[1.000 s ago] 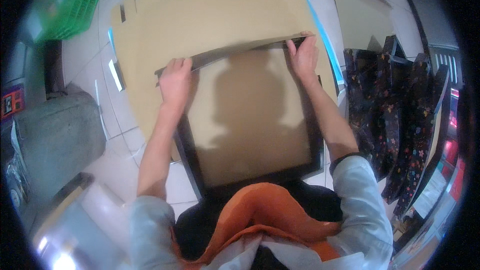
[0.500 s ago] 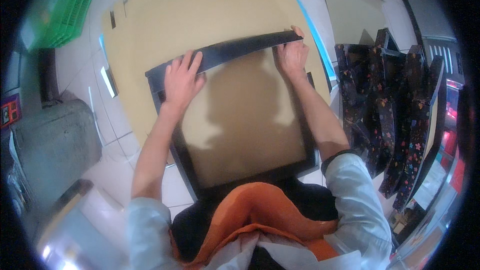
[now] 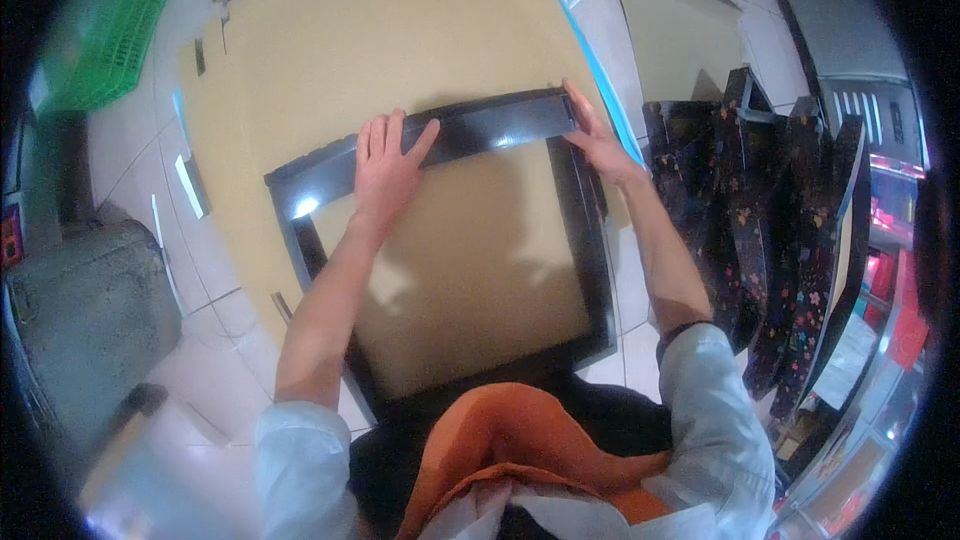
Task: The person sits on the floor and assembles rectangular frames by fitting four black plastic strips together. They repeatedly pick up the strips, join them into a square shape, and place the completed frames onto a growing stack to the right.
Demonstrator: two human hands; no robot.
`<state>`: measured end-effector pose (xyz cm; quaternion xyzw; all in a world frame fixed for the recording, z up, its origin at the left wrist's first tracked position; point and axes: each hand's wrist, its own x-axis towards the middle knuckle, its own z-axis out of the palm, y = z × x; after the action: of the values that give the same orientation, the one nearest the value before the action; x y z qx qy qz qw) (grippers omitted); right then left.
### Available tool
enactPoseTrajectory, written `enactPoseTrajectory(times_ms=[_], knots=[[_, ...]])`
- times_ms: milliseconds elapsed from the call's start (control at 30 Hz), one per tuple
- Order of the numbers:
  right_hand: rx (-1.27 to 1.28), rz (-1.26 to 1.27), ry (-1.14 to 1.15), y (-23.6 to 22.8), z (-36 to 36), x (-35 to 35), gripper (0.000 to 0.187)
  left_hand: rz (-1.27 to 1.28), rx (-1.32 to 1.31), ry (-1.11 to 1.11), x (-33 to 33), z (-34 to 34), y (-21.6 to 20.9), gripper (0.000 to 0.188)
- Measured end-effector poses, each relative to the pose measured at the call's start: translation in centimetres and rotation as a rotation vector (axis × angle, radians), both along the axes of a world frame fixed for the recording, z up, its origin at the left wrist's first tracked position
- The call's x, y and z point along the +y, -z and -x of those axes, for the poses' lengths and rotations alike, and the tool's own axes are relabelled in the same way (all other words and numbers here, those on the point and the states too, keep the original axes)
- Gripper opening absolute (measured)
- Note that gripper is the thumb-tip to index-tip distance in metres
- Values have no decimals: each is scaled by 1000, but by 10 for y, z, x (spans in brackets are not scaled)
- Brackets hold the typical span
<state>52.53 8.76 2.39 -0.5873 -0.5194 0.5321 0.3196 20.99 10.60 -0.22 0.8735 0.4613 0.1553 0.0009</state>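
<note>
A black-bordered tan panel [image 3: 480, 280], like a shallow tray or frame, lies in front of me, its near edge close to my orange apron. Along its far side runs a wide, glossy black strip [image 3: 490, 127]. My left hand [image 3: 388, 180] lies on the strip left of its middle, fingers spread and thumb stretched to the right. At the far right corner, my right hand [image 3: 597, 140] touches the strip's end, its fingers extended at the outer edge and its thumb apart on the near side. Shadows fall across the panel.
Beneath the panel is a large tan board [image 3: 370, 40] with slots and a blue edge [image 3: 600, 70]. Black floral-patterned folded pieces [image 3: 790, 240] stand at right. A green crate [image 3: 125, 30] is at far left, a worn grey case-like object [image 3: 95, 310] at left. White tiles [image 3: 215, 330] cover the floor.
The far strip shows a broader, shinier face than before. My right hand has let go of its grip on the strip's end and opened around the corner. The view has shifted slightly.
</note>
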Motion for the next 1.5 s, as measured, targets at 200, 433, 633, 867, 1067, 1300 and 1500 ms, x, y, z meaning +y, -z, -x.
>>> enactPoseTrajectory(times_ms=[200,433,633,867,1067,1300,1500], knots=[[-445,-161,-380,-40,7,48,61,33,54,59,-3,12,-4,63],[-629,22,-1018,-17,44,103,44,26,2,75,2,4,-10,60],[-767,-40,-1048,-14,53,112,35,657,130,81,62,16,-28,49],[-1081,-363,-688,7,60,70,17,357,109,26,46,15,1,25],[-1060,-483,-534,18,58,63,13,307,22,59,46,39,1,17],[-1109,-327,-478,11,43,60,15,480,303,-269,29,146,-25,18],[-1198,-419,-358,15,56,50,21,303,280,-357,19,144,-10,17]])
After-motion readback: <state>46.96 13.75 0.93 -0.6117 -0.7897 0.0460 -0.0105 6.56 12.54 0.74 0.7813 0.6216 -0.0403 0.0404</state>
